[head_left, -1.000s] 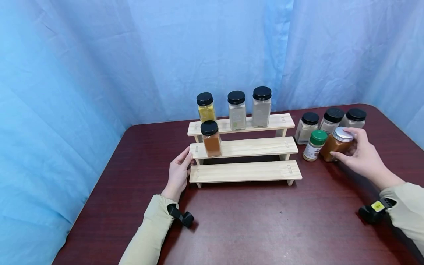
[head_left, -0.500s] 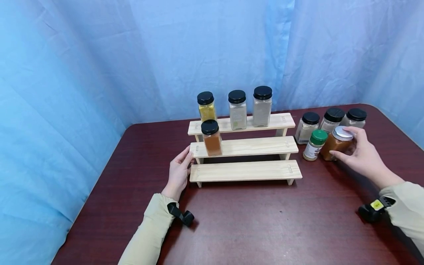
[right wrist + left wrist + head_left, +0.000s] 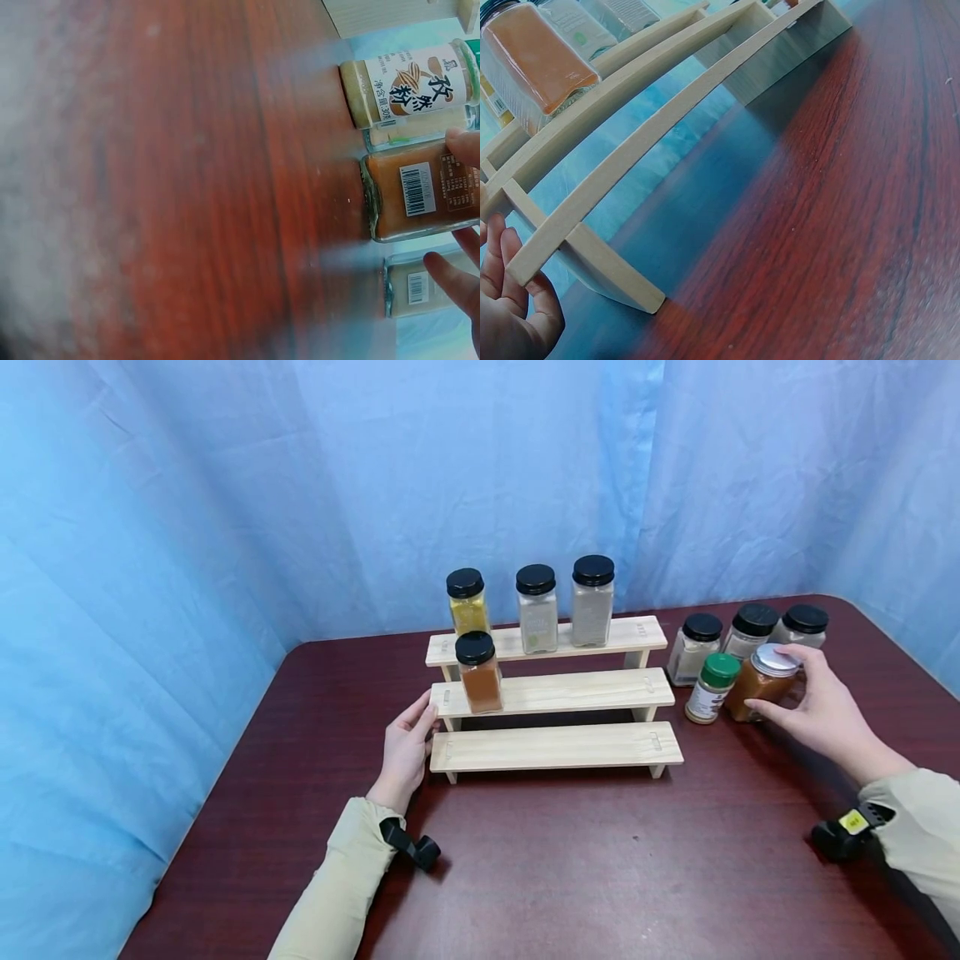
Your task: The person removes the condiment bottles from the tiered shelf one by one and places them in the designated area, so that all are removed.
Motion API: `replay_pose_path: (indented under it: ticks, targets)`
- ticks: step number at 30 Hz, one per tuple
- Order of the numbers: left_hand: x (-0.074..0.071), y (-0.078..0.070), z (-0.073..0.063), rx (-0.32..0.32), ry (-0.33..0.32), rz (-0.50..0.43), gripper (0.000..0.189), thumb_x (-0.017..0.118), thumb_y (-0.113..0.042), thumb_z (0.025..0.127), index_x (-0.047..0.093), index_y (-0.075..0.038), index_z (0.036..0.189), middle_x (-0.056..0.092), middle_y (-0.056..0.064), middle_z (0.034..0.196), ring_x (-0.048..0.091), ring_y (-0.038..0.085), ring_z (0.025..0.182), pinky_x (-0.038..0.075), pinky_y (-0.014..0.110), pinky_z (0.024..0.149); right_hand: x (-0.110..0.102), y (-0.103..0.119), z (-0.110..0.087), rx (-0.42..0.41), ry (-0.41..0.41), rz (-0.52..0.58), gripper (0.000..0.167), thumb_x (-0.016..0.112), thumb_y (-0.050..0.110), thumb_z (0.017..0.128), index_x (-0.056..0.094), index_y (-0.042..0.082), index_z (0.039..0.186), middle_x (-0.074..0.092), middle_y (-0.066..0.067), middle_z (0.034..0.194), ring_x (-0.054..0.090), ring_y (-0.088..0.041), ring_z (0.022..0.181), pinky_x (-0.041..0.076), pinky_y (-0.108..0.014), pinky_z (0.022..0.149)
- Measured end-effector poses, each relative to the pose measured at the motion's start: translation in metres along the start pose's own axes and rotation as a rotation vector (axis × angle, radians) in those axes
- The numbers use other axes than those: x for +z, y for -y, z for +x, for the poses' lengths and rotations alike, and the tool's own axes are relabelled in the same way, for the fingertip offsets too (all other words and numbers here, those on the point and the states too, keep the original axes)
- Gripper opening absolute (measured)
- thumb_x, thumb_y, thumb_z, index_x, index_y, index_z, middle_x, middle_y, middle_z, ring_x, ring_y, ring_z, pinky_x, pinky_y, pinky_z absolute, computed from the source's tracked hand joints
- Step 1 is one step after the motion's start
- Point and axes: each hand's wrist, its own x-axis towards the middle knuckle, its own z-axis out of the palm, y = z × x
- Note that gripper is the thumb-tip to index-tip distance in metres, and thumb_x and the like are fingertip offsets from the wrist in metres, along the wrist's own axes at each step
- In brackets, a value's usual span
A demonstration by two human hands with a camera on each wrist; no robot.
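At the left end of the three-tier wooden rack (image 3: pixel 577 692), my left hand (image 3: pixel 405 750) holds the middle shelf by its end, thumb in front. The left wrist view shows curled fingers (image 3: pixel 546 304) by the board ends. Over on the right, my right hand (image 3: pixel 825 718) grips a square glass jar of orange-brown powder (image 3: pixel 748 692) with a silver lid, thumb low on its near side and fingers round the far side. Its barcode label faces the right wrist camera. Touching distance to its left stands a green-capped cumin powder bottle (image 3: pixel 707 700).
Behind the gripped jar are black-lidded jars of pale powder (image 3: pixel 692 660). On the top shelf stand a yellow-filled jar (image 3: pixel 468 613) and two greyish jars (image 3: pixel 538 625). A brown-filled jar (image 3: pixel 482 685) sits on the middle shelf. Blue curtains hang behind the dark red table (image 3: pixel 540 868).
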Motion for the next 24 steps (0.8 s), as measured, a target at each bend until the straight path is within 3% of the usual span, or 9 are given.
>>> replay_pose_path:
  ticks: [2, 5, 9, 12, 15, 18, 19, 20, 24]
  targets:
    - [0.0, 0.0, 0.0, 0.0, -0.001, -0.002, 0.04, 0.053, -0.011, 0.097, 0.05, -0.005, 0.137, 0.063, -0.013, 0.086, 0.052, 0.004, 0.071, 0.042, 0.015, 0.054, 0.0, 0.0, 0.0, 0.0, 0.003, 0.004, 0.08, 0.073, 0.003, 0.08, 0.021, -0.002, 0.141, 0.035, -0.033, 0.125, 0.045, -0.051, 0.097, 0.03, 0.006, 0.063]
    - [0.0, -0.001, 0.0, 0.002, -0.001, -0.003, 0.04, 0.053, -0.011, 0.097, 0.05, -0.005, 0.137, 0.063, -0.013, 0.088, 0.052, 0.004, 0.071, 0.043, 0.015, 0.055, -0.002, 0.0, 0.0, -0.007, 0.003, 0.006, 0.082, 0.075, 0.003, 0.078, 0.023, -0.001, 0.141, 0.036, -0.031, 0.125, 0.052, -0.031, 0.096, 0.032, 0.006, 0.064]
    - [0.0, -0.001, -0.001, 0.004, 0.002, 0.002, 0.04, 0.053, -0.012, 0.097, 0.05, -0.006, 0.137, 0.063, -0.013, 0.089, 0.052, 0.005, 0.072, 0.042, 0.015, 0.055, -0.006, -0.002, -0.003, -0.015, -0.006, 0.019, 0.086, 0.079, 0.003, 0.074, 0.025, -0.001, 0.141, 0.037, -0.029, 0.125, 0.043, 0.014, 0.089, 0.032, 0.007, 0.066]
    - [0.0, -0.001, -0.001, 0.002, 0.004, 0.0, 0.04, 0.053, -0.011, 0.097, 0.05, -0.006, 0.137, 0.063, -0.013, 0.088, 0.053, 0.005, 0.072, 0.042, 0.016, 0.055, -0.008, -0.012, -0.005, 0.013, -0.034, 0.003, 0.089, 0.08, 0.01, 0.075, 0.026, 0.005, 0.144, 0.039, -0.027, 0.125, 0.039, 0.017, 0.093, 0.031, 0.006, 0.067]
    - [0.0, -0.002, -0.001, 0.0, 0.004, 0.0, 0.04, 0.053, -0.011, 0.097, 0.05, -0.006, 0.137, 0.063, -0.014, 0.087, 0.052, 0.005, 0.072, 0.042, 0.015, 0.055, -0.009, -0.035, -0.007, 0.074, -0.075, -0.027, 0.089, 0.079, 0.02, 0.078, 0.024, 0.02, 0.148, 0.04, -0.021, 0.127, 0.047, 0.001, 0.106, 0.032, 0.005, 0.073]
    - [0.0, -0.001, -0.001, 0.004, 0.001, 0.007, 0.04, 0.053, -0.012, 0.097, 0.051, -0.007, 0.137, 0.063, -0.013, 0.088, 0.052, 0.005, 0.072, 0.042, 0.015, 0.055, -0.01, -0.047, -0.009, 0.099, -0.123, -0.063, 0.087, 0.077, 0.025, 0.08, 0.023, 0.031, 0.148, 0.039, -0.018, 0.128, 0.046, -0.001, 0.111, 0.034, 0.001, 0.086]
    - [0.0, -0.001, -0.001, 0.005, -0.001, 0.009, 0.04, 0.053, -0.012, 0.097, 0.051, -0.007, 0.137, 0.063, -0.013, 0.089, 0.052, 0.005, 0.073, 0.042, 0.015, 0.055, -0.013, -0.041, -0.011, 0.101, -0.129, -0.06, 0.085, 0.076, 0.023, 0.081, 0.024, 0.026, 0.148, 0.039, -0.02, 0.129, 0.046, -0.007, 0.112, 0.032, 0.001, 0.088]
    - [0.0, -0.001, -0.001, 0.005, -0.002, 0.011, 0.04, 0.053, -0.012, 0.097, 0.051, -0.007, 0.137, 0.063, -0.013, 0.09, 0.052, 0.006, 0.073, 0.042, 0.015, 0.055, -0.014, -0.039, -0.012, 0.093, -0.144, -0.064, 0.082, 0.076, 0.022, 0.081, 0.027, 0.025, 0.147, 0.04, -0.019, 0.128, 0.043, 0.003, 0.108, 0.031, 0.001, 0.088]
    - [0.0, 0.0, -0.001, 0.003, -0.005, 0.009, 0.04, 0.054, -0.012, 0.097, 0.051, -0.007, 0.137, 0.063, -0.013, 0.091, 0.052, 0.006, 0.074, 0.042, 0.015, 0.056, -0.023, 0.006, -0.02, 0.093, -0.174, -0.041, 0.072, 0.074, 0.014, 0.082, 0.034, 0.004, 0.141, 0.045, -0.009, 0.119, 0.042, 0.01, 0.097, 0.034, 0.003, 0.081]
